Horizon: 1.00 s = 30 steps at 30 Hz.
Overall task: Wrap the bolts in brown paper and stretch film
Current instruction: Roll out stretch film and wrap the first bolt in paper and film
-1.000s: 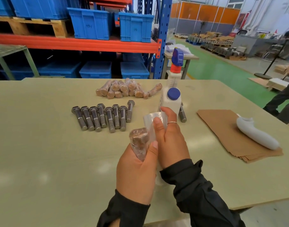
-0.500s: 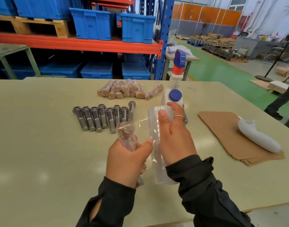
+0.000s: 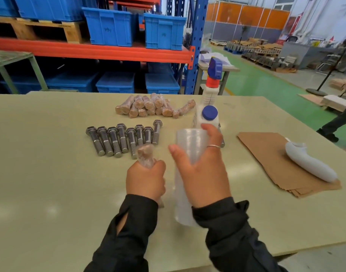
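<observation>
L hand (image 3: pixel 145 178), low in the middle of the frame, is curled tight round a wrapped bolt (image 3: pixel 145 155). The bolt's brown paper end, w/ clear film over it, pokes up out of the fist. R hand (image 3: pixel 202 167), just right of it, grips the stretch film roll (image 3: pixel 187 173), w/ thumb on the near side & fingers curled over the far side. The roll stands up tall on the counter (image 3: pixel 50 183).

Bare bolts (image 3: pixel 123 139) lie in a row just above the L hand. The pile of wrapped bolts (image 3: pixel 154 107) sits farther back, upper middle. Brown paper sheets (image 3: pixel 276 161) lie at the right, w/ a white handle thing (image 3: pixel 309 166) on top. Two white bottles w/ blue tops (image 3: pixel 208 114) stand behind the R hand.

Vs. half a sec ago: L hand w/ bolt has moved away from the roll, to the left.
</observation>
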Tool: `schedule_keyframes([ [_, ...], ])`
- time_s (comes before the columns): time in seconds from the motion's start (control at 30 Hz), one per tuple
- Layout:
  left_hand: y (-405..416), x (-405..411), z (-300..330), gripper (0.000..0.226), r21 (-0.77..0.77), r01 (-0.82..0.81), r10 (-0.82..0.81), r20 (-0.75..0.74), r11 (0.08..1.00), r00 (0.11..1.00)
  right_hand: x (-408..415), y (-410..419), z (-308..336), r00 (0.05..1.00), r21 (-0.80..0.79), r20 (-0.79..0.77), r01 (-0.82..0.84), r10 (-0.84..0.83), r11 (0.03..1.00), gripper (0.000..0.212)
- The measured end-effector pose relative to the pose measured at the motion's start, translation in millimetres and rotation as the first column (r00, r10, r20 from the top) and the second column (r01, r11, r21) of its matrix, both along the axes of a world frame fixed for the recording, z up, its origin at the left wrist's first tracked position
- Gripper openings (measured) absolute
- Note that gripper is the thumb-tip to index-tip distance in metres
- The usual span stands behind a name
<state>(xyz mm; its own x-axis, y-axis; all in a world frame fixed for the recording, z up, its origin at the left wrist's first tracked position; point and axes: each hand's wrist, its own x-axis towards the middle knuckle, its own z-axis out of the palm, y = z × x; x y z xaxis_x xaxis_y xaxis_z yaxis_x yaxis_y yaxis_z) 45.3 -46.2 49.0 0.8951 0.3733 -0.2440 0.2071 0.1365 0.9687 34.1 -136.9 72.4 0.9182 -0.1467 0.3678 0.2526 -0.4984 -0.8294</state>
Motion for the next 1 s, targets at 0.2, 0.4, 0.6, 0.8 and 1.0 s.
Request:
schedule_keyframes([
  [0.2, 7.8, -0.3, 14.7, 0.03, -0.502, 0.15, -0.176, -0.006, 0.852, 0.984, -4.6, -12.2, 10.3, 0.998, 0.178, 0.041, -0.061, 0.054, 0.982, 0.05],
  [0.4, 30.4, 8.0, 8.6, 0.038, -0.797, 0.065, -0.151, -0.033, 0.6, 0.988, 2.3, -25.5, 9.8, 0.999, 0.338, 0.03, 0.012, -0.023, 0.941, 0.052],
  [0.6, 71.9, 14.6, 3.3, 0.025, -0.747, -0.113, 0.14, -0.026, 0.656, 0.99, 5.1, -47.0, 4.8, 0.995, 0.358, 0.034, 0.072, -0.09, 0.931, 0.039],
  [0.8, 90.2, 2.5, -2.0, 0.014, -0.611, 0.025, 0.052, 0.108, 0.791, 0.993, 18.7, -53.1, -1.7, 0.992, 0.285, 0.097, 0.052, -0.083, 0.957, 0.051],
  [1.0, 57.6, -7.1, -2.5, 0.027, -0.623, 0.248, -0.222, 0.121, 0.742, 0.967, 17.9, -26.7, -19.7, 0.997, 0.212, 0.076, -0.037, 0.021, 0.977, 0.053],
])
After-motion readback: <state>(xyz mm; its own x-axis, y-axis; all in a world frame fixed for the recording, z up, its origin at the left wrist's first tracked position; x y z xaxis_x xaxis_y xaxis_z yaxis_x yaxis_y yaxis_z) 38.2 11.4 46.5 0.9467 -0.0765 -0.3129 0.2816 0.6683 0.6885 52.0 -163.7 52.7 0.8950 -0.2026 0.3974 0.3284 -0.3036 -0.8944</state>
